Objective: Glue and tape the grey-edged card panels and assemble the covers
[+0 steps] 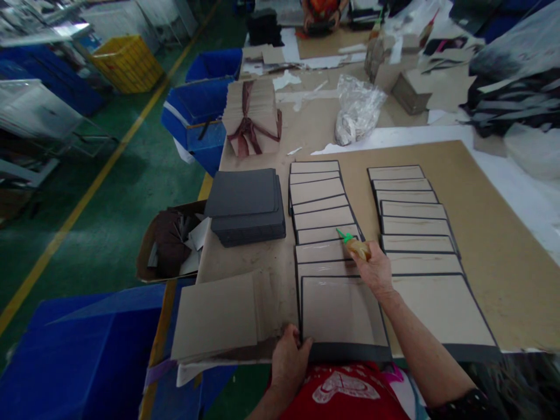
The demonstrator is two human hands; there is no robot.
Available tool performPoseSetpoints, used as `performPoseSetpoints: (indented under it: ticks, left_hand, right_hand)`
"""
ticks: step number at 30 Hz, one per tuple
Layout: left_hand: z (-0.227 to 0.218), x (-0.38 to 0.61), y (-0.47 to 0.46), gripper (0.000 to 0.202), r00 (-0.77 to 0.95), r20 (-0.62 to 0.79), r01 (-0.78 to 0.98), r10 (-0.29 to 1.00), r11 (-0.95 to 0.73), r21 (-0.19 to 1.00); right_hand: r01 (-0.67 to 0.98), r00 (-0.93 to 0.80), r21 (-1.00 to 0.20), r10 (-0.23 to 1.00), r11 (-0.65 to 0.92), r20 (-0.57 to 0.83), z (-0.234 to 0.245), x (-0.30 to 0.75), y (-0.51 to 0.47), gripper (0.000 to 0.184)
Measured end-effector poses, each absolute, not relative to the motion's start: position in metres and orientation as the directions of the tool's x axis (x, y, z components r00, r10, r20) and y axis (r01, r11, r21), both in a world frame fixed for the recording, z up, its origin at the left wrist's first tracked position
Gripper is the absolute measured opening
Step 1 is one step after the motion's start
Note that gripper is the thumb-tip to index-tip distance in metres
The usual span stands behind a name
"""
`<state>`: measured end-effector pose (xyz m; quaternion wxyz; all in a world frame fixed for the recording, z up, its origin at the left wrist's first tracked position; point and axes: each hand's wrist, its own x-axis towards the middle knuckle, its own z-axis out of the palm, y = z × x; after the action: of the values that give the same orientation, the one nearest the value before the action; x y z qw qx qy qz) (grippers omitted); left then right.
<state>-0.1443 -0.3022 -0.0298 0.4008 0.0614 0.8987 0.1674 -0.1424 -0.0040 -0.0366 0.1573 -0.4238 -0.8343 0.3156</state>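
My right hand is closed around a squeeze bottle of amber glue. Its green nozzle points up and left over the middle column of overlapping beige boards with black edges. At the near table edge, my left hand pinches the lower left corner of the nearest black-edged board, thumb and fingertips at its border. Shiny streaks, apparently wet, run along the upper strips of some boards. A second overlapping column of such boards lies to the right of the bottle.
Left of the columns are a stack of dark grey boards and loose beige boards. Behind stand a ribbon-tied bundle and a clear plastic bag. A scrap box and blue bins flank the table. A co-worker's hands are opposite.
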Motion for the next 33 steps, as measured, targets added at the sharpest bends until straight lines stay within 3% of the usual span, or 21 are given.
performPoseSetpoints:
  ticks: [4,8,10,12,14,16,23,33]
  left_hand:
    - [-0.028,-0.139,-0.311,0.015,-0.655,-0.711,-0.044,0.255,0.927,0.373]
    - [-0.016,-0.139,-0.317,0.017,-0.676,-0.618,0.177,0.402,0.902,0.393]
    - [-0.015,-0.143,-0.313,0.016,-0.696,-0.443,0.359,0.566,0.808,0.467]
    - [-0.018,-0.149,-0.302,0.022,-0.690,-0.171,0.535,0.704,0.655,0.534]
    - [-0.027,-0.156,-0.285,0.023,-0.645,0.074,0.670,0.760,0.517,0.533]
    - [-0.039,-0.161,-0.268,0.022,-0.599,0.199,0.744,0.776,0.447,0.497]
    - [-0.083,-0.161,-0.248,0.013,-0.490,0.282,0.855,0.825,0.394,0.337]
    - [-0.089,-0.166,-0.254,0.015,-0.470,0.318,0.861,0.823,0.348,0.372]
  right_hand:
    - [0.611,-0.602,-0.643,0.799,0.462,0.002,-0.037,-0.143,-0.004,0.033]
    - [0.610,-0.615,-0.624,0.789,0.488,0.015,-0.036,-0.143,-0.003,0.030]
    - [0.604,-0.624,-0.620,0.781,0.500,0.022,-0.035,-0.143,-0.004,0.029]
    - [0.596,-0.634,-0.620,0.773,0.510,0.026,-0.035,-0.143,-0.005,0.028]
    - [0.579,-0.650,-0.624,0.759,0.526,0.037,-0.036,-0.144,-0.007,0.027]
    - [0.566,-0.667,-0.615,0.743,0.549,0.050,-0.036,-0.144,-0.010,0.025]
    - [0.537,-0.733,-0.577,0.679,0.616,0.043,-0.033,-0.150,-0.026,0.021]
    - [0.420,-0.824,-0.581,0.562,0.697,0.078,-0.031,-0.176,-0.060,0.017]
